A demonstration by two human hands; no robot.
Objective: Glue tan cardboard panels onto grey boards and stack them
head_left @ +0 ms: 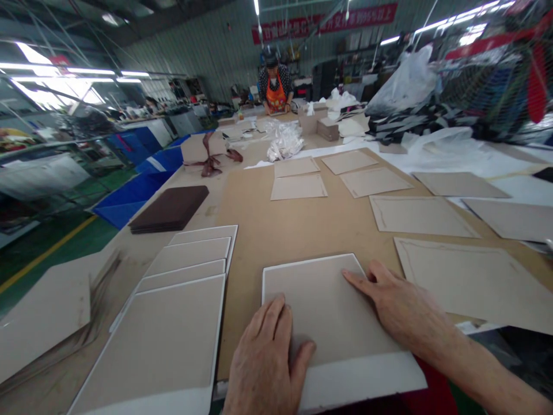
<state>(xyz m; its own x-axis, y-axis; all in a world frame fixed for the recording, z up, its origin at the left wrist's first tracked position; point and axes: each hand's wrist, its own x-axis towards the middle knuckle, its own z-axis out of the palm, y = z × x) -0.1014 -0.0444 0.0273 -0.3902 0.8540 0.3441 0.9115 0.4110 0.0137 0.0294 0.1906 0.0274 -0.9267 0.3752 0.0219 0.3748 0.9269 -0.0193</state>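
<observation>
A beige board with white borders (324,311) lies in front of me at the table's near edge, its wide white strip toward my body. My left hand (270,357) rests flat on its left side, fingers stretched forward and thumb apart. On the upper right edge of the same board lies my right hand (375,288), its index finger extended and the other fingers curled. Neither hand grips anything that I can see. Left of my left hand sits an overlapping row of similar white-edged boards (173,328).
Several plain beige sheets (423,216) are spread to the right and further back. A dark brown stack (170,208) and more beige boards (47,305) lie left. Crumpled clear plastic (285,140) sits farther off. A person in an orange apron (276,92) stands at the far end.
</observation>
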